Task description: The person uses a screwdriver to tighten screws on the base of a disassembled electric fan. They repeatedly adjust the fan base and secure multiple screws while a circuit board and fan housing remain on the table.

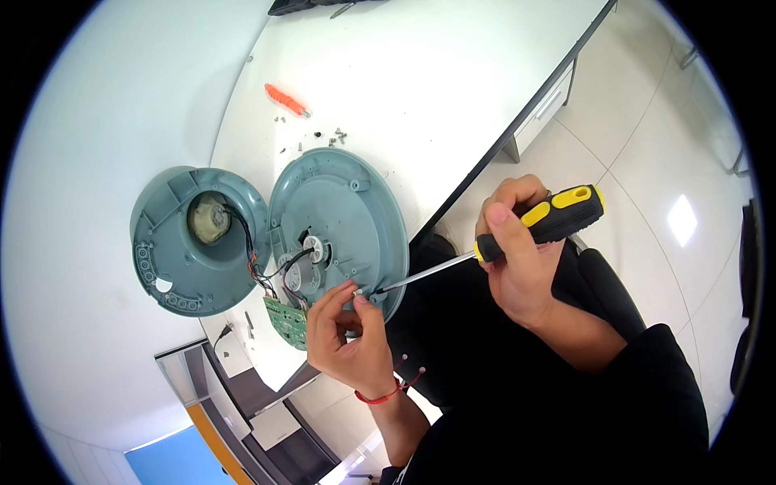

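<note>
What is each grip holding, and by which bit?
The right grip holds a screwdriver by its black and yellow handle. The left grip seems to pinch something tiny; I can't tell what it is, or by which part.

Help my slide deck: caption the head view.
Right hand holds a yellow-black screwdriver over a round grey-green housing, left hand near the tip.

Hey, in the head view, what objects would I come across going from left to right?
Teal-grey rounded housing, green circuit board, yellow-and-black screwdriver, bright reflection on the tiled floor.
</note>
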